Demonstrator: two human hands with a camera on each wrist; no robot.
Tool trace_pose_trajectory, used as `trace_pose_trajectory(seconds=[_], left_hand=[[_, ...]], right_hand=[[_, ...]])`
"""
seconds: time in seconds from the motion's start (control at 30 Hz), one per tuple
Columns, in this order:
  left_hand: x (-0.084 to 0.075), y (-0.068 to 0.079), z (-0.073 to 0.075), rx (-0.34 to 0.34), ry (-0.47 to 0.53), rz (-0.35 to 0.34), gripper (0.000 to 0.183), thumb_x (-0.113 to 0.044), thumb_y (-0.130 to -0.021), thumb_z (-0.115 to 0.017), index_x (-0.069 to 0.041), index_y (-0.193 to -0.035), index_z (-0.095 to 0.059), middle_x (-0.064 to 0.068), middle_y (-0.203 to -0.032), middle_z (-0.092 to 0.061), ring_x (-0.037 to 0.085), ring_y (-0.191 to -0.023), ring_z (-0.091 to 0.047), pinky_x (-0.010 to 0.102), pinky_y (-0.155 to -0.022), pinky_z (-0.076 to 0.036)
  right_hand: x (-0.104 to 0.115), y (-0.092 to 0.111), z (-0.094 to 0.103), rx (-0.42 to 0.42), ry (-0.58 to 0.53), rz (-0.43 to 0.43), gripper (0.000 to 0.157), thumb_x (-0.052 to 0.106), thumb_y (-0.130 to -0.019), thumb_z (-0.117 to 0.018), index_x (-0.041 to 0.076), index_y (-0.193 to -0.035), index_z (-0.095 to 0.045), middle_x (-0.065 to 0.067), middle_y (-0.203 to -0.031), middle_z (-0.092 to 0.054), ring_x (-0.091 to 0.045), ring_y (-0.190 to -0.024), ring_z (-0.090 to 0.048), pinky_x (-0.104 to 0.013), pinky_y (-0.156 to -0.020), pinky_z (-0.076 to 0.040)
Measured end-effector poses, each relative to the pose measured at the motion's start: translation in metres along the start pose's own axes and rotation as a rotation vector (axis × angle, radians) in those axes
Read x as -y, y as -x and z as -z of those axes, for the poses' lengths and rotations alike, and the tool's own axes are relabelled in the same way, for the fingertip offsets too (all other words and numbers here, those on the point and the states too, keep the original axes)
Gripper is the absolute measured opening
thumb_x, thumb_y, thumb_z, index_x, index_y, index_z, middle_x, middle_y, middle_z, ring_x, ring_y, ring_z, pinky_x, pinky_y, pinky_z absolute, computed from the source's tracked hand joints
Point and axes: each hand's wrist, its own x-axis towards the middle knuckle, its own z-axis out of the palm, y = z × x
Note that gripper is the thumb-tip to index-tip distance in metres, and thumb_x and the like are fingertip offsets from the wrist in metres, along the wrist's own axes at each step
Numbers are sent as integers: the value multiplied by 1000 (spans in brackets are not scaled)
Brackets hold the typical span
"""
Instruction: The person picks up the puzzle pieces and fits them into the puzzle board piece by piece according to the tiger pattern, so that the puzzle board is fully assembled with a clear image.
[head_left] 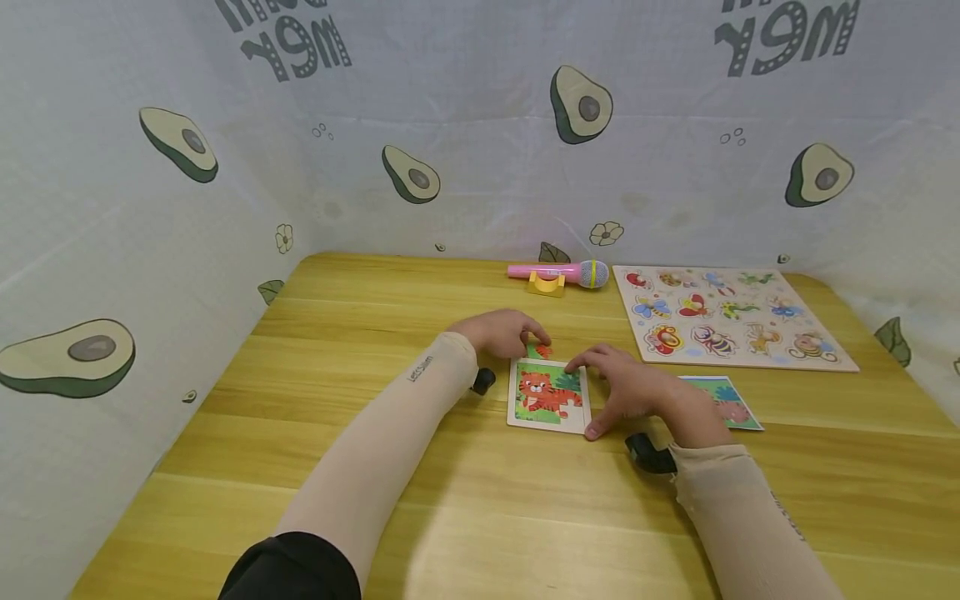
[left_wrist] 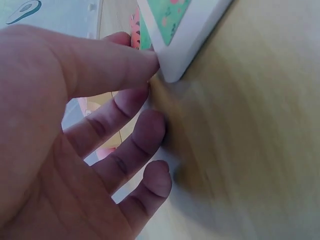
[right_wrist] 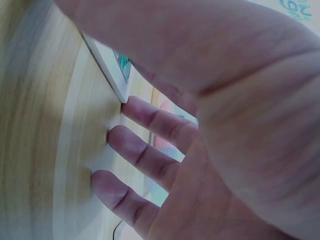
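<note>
A small framed tiger puzzle [head_left: 548, 393] lies on the table, with a bare patch at its lower right. My right hand [head_left: 637, 392] holds its right side, thumb at the lower right corner and index finger at the top. In the right wrist view the other fingers [right_wrist: 131, 147] reach past the frame's corner. My left hand [head_left: 501, 333] is at the upper left corner, its thumb and index finger pinching an orange and green puzzle piece [head_left: 542, 352] just beyond the frame. The left wrist view shows the thumb [left_wrist: 117, 67] touching the frame's corner [left_wrist: 175, 67]; the piece is mostly hidden.
A picture card [head_left: 722, 400] lies partly behind my right hand. Farther back are a large insect puzzle board [head_left: 731, 321], a pink toy microphone [head_left: 558, 273] and a small yellow stand [head_left: 547, 285]. An avocado-print cloth [head_left: 487, 167] hangs behind the table [head_left: 315, 333].
</note>
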Motion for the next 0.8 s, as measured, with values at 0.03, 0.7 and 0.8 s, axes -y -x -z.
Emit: trace_pose_trajectory(seconds=[0.03, 0.7, 0.8], left_hand=[[0, 0, 1, 5, 0, 1, 47, -2, -97, -57, -26, -137, -65, 2, -121, -59, 19, -103, -52, 32, -91, -44], [12, 3, 6, -83, 4, 38, 28, -25, -95, -73, -15, -122, -69, 1, -103, -62, 16, -92, -55, 27, -80, -45], [13, 4, 5, -101, 6, 38, 29, -27, -95, -73, -14, -121, -68, 2, -101, -62, 16, -88, -55, 26, -76, -45]], right_hand=[[0, 0, 0, 0, -1, -1, 84, 43, -65, -95, 14, -133, -56, -21, -141, -39, -46, -132, -34, -67, -106, -30], [1, 0, -2, -13, 1, -4, 84, 43, -64, -95, 13, -133, -56, -21, -142, -39, -47, -134, -32, -67, -107, -28], [1, 1, -2, -16, -2, -3, 86, 43, -64, -95, 12, -133, -55, -21, -142, -39, -47, -135, -32, -66, -107, -28]])
